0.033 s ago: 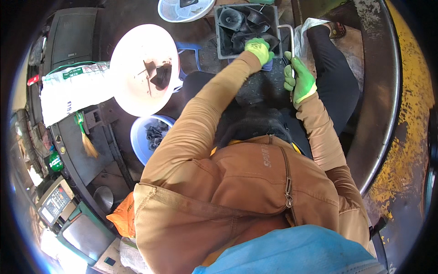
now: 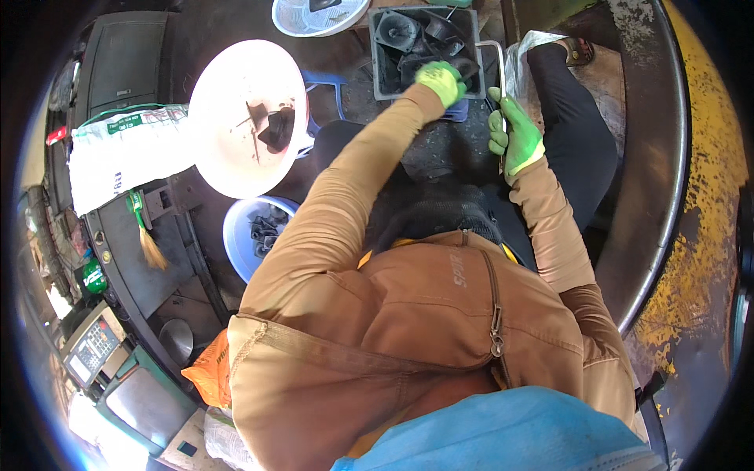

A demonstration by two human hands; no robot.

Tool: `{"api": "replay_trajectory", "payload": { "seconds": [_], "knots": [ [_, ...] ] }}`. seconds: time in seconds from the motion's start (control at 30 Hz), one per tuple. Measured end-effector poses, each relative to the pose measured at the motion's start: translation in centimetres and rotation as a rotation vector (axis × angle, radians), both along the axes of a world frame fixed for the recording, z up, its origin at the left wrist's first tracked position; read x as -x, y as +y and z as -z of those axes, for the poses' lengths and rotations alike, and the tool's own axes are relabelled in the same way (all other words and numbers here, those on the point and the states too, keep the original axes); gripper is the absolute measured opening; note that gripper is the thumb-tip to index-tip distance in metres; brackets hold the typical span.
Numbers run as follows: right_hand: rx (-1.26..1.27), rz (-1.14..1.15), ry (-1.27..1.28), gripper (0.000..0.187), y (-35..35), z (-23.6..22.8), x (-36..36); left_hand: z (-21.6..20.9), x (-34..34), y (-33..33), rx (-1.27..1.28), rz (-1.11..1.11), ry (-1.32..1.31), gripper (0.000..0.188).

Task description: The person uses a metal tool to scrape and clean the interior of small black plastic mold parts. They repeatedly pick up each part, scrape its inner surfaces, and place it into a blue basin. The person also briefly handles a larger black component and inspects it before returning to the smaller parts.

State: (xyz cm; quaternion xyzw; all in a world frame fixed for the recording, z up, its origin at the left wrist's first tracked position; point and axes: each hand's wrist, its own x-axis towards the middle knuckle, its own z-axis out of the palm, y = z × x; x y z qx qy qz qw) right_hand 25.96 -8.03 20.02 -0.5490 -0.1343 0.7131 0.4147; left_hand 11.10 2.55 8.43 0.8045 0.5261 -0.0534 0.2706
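Brown zipped jacket [image 2: 416,314], dark trousers [image 2: 577,149], 2 yellow-green gloves [image 2: 521,140]

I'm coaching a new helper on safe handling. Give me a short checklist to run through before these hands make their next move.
1. Left hand and right hand gloved: ok, both are covered.
2. Bent metal rod held: ok, the right hand is closed around it.
3. Left hand clear of the gray crate: not ok, it reaches over the near edge.
4. Left hand's grip on the black parts: cannot tell, contact is hidden.
5. Large pale basin's footing: cannot tell, its underside is hidden.
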Motion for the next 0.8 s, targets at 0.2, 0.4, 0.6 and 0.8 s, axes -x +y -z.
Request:
{"api": "replay_trajectory", "payload": {
  "seconds": [0.2, 0.4, 0.6, 0.8],
  "knots": [
    [-0.078, -0.18, -0.135, 0.025, -0.1, 1.9, 0.6, -1.3, 9.7, -1.7, 0.304, -0.873, -0.932, 0.035],
    [-0.406, -0.58, -0.36, 0.029, 1.1, 8.7, 5.6, 4.1, 15.1, -5.8, 0.57, -1.246, -1.353, 0.03],
    [-0.46, -0.767, -1.013, 0.046, 2.2, 12.5, 8.0, 7.0, 14.5, -5.1, 0.641, -1.406, -1.1, 0.036],
    [-0.372, -0.87, -1.072, 0.051, 2.2, 12.3, 8.3, 5.6, 12.5, -5.8, -0.124, -1.066, -0.432, 0.071]
  ]
}}
